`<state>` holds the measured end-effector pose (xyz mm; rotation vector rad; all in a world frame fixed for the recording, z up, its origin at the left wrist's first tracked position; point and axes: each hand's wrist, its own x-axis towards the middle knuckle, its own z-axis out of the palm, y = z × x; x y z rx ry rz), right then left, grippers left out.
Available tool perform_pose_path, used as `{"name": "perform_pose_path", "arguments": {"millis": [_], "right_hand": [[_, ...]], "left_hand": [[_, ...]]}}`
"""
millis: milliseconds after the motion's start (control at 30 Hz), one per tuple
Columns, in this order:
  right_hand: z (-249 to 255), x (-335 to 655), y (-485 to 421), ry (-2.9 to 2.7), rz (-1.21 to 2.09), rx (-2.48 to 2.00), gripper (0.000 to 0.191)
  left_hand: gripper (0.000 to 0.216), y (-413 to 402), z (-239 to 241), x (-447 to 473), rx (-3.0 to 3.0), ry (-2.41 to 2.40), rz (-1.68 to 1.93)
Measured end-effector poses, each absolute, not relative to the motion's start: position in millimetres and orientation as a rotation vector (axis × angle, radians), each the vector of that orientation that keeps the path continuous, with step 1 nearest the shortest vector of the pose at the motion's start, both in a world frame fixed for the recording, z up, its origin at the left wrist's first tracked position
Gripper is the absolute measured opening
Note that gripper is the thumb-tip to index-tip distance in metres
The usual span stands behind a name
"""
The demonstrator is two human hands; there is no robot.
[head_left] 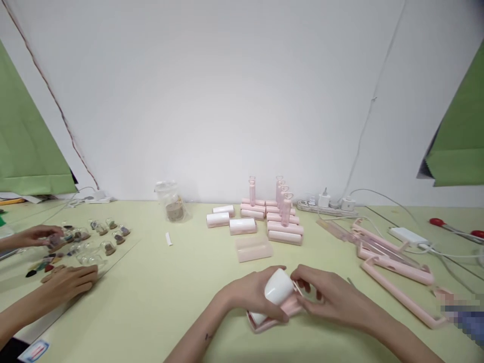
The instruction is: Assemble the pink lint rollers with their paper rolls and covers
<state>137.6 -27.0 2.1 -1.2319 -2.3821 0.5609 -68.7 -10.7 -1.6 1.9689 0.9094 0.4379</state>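
Note:
My left hand (247, 297) is wrapped round a white lint roller (279, 286), its roll tilted up toward the right. Under the roll is a pink case (266, 325), partly covered by my fingers. My right hand (330, 298) closes its fingertips at the right end of the roll, on a thin pale pink part (297, 288) whose shape is mostly hidden. Just beyond my hands lies a translucent pink cover (254, 249). Behind it are loose white rolls (242, 226) and several finished-looking pink lint rollers (285, 234) with upright handles.
Pink frame pieces (397, 267) lie at the right, near a white adapter (408, 236) and cables. A power strip (327, 207) runs along the wall. Left, a co-worker's hands (70, 282) are among small glass domes (108, 247). A plastic bag (172, 201) stands behind.

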Motion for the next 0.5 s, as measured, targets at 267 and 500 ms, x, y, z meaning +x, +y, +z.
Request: {"name": "perform_pose_path", "arguments": {"millis": [267, 500], "right_hand": [[-12, 119, -38, -2.493, 0.487, -1.166, 0.012], [-2, 124, -35, -2.409, 0.701, -1.103, 0.014]], "left_hand": [[0.076, -19, 5, -79, 2.451, 1.047, 0.304], [0.06, -20, 16, -81, 2.394, 0.95, 0.262]]}}
